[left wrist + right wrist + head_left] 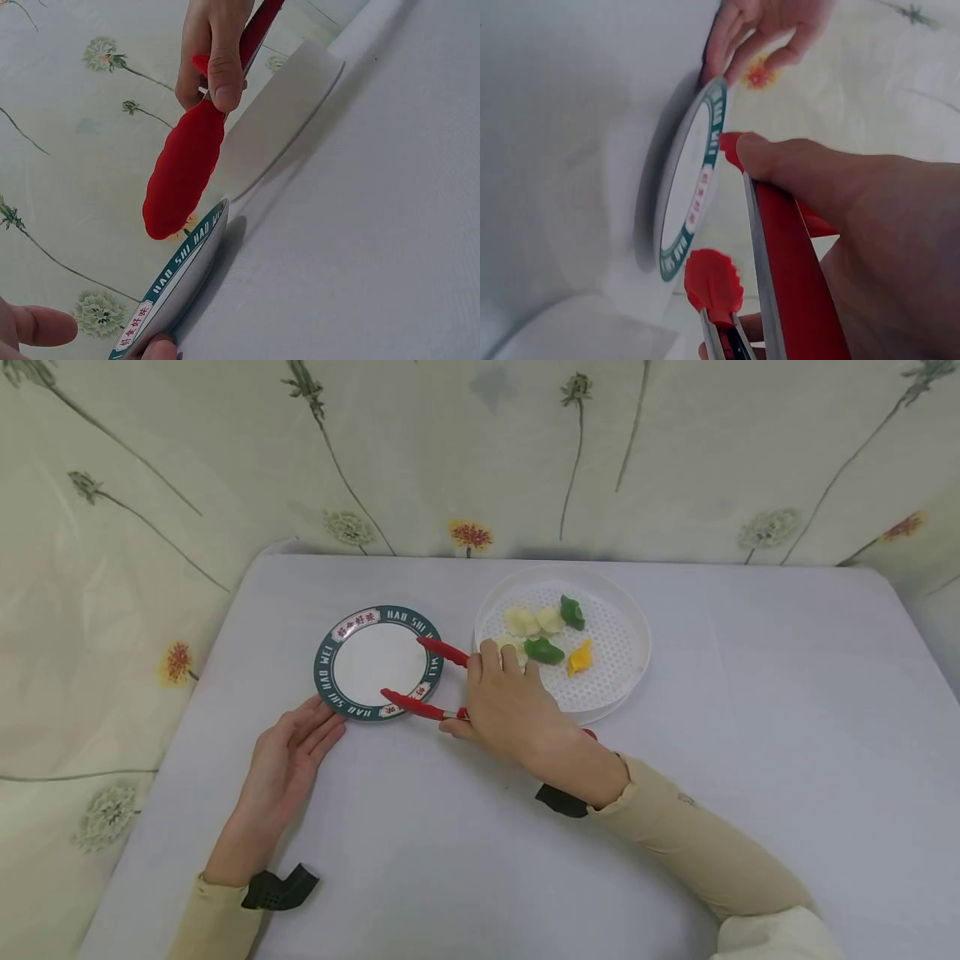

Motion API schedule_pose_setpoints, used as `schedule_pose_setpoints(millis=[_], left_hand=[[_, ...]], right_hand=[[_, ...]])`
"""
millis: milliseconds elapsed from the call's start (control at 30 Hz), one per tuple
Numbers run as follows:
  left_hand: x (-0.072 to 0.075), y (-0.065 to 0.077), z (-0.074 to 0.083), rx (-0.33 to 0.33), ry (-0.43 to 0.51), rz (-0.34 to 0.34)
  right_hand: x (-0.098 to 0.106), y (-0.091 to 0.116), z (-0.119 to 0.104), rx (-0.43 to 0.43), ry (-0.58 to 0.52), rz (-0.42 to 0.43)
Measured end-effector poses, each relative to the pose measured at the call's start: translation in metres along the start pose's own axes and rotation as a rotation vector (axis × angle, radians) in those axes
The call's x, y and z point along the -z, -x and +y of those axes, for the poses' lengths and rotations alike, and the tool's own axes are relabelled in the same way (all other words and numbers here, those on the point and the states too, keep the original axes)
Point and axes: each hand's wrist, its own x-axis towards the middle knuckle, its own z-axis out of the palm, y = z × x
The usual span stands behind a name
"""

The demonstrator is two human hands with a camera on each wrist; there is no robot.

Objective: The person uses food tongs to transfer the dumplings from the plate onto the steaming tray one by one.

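Observation:
Red tongs (420, 704) with metal arms are gripped in my right hand (517, 702). Their two tips stand apart above a round plate (324, 670), which has a white middle and a green lettered rim. In the left wrist view, one red tong head (184, 172) hangs over the plate with nothing held against it. My left hand (288, 768) lies at the plate's near left edge, its fingers fairly straight and touching the rim from beneath. Behind the right hand sits a white perforated basket (615, 672) holding green pieces (572, 612), a yellow piece (581, 657) and pale slices (522, 620).
A white cloth covers the table (787, 710). At the back and left hangs a floral curtain or sheet (420, 452). The basket stands just right of the plate, with the right forearm crossing the table in front of it. Black straps sit at both wrists.

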Motion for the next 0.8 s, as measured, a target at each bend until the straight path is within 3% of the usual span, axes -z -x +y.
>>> schedule_pose_setpoints(millis=[233,800], left_hand=[[0.001,-0.001,-0.001,0.003,-0.012,0.01],[0.001,0.0,-0.001,-0.016,-0.033,-0.01]], right_hand=[[-0.01,-0.014,-0.015,0.013,0.024,0.017],[-0.044,-0.038,-0.036,-0.017,0.179,0.221]])
